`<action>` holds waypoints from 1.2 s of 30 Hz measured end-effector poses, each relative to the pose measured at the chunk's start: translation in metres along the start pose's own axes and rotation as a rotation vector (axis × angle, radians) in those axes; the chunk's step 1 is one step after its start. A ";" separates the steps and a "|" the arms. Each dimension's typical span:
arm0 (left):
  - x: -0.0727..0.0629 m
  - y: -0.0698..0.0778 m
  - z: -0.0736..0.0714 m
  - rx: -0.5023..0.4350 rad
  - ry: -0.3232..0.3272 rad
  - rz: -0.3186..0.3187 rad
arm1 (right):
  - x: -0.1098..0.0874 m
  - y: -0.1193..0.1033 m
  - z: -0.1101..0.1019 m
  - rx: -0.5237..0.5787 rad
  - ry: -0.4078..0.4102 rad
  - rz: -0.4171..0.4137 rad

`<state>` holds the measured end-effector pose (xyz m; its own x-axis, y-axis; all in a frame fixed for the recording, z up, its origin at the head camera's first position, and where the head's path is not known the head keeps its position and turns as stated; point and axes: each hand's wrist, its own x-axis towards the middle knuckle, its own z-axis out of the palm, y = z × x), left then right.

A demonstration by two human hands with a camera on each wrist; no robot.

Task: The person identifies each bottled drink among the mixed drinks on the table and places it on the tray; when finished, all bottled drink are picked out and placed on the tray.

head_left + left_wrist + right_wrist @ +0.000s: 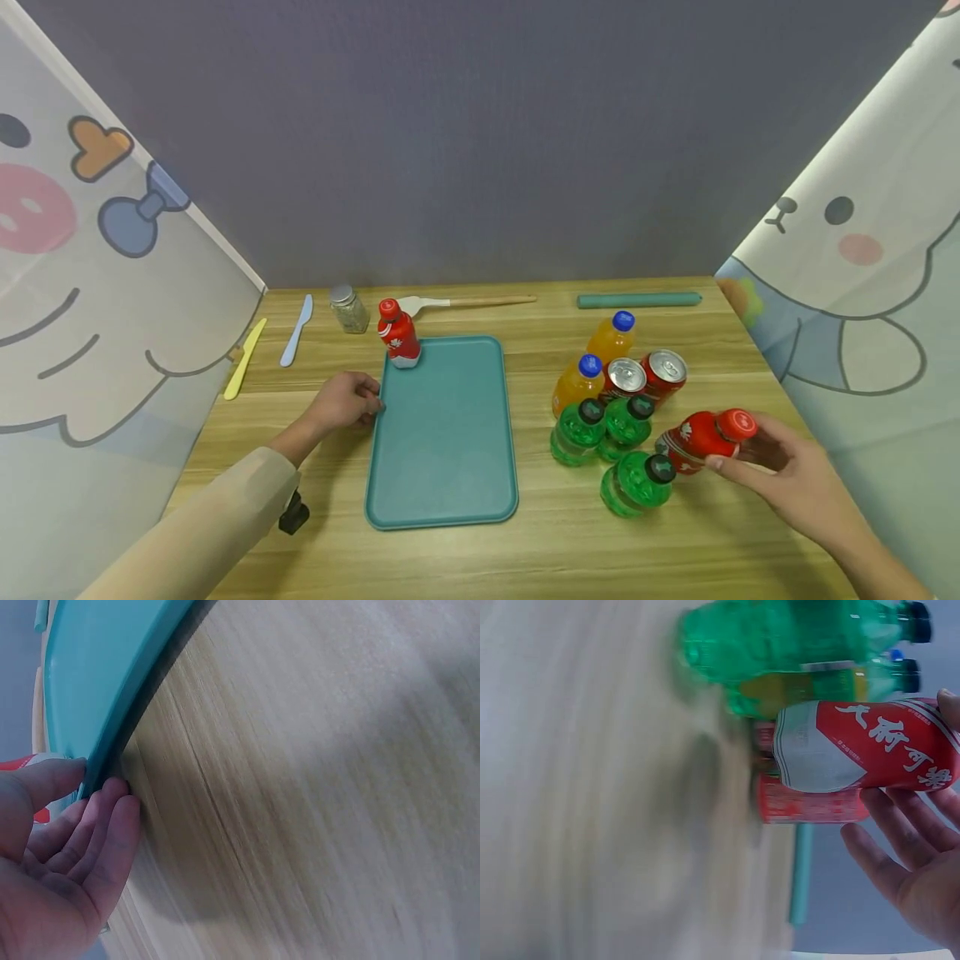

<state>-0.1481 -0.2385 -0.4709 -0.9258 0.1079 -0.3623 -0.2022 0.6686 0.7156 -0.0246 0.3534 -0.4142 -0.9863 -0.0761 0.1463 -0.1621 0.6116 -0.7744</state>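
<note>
At the left edge of the teal tray (442, 433), my left hand (347, 402) pinches the rim. In the left wrist view the thumb (56, 780) lies over the rim while the other fingers are on its outer side. My right hand (795, 475) grips a red cola bottle (697, 442) near its red cap. The right wrist view shows this bottle (877, 746) above the wood surface, with white lettering on its label. A second red bottle (400, 337) stands on the tray's far left corner.
Beside the held bottle are several green bottles (576, 433), two orange drink bottles (577, 383) and two red cans (664, 373). Along the back lie a spatula (480, 301) and a teal stick (637, 300). A glass jar (350, 310), blue knife (297, 331) and yellow knife (244, 360) are left.
</note>
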 end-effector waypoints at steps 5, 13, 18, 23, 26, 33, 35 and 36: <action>0.001 -0.001 0.000 0.006 -0.005 0.008 | 0.005 -0.018 -0.016 0.017 0.071 -0.056; 0.000 -0.003 0.001 0.010 0.012 0.039 | 0.017 -0.054 -0.040 -0.005 0.099 -0.166; 0.000 -0.003 0.002 0.012 0.013 0.038 | 0.029 -0.077 -0.052 -0.027 0.118 -0.201; -0.001 -0.002 0.002 0.015 0.017 0.032 | 0.047 -0.099 -0.056 -0.056 0.126 -0.194; -0.001 -0.001 0.002 0.019 0.023 0.034 | 0.061 -0.112 -0.053 -0.058 0.094 -0.197; -0.001 -0.003 0.002 0.035 0.026 0.035 | 0.100 -0.142 -0.032 -0.029 0.012 -0.169; 0.000 -0.003 0.002 0.040 0.025 0.038 | 0.112 -0.150 -0.023 -0.028 -0.018 -0.164; 0.000 -0.004 0.002 0.046 0.024 0.042 | 0.118 -0.154 -0.019 -0.024 -0.034 -0.164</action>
<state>-0.1467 -0.2396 -0.4744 -0.9406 0.1194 -0.3180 -0.1488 0.6967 0.7018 -0.1151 0.2652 -0.2665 -0.9471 -0.2031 0.2483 -0.3208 0.6070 -0.7271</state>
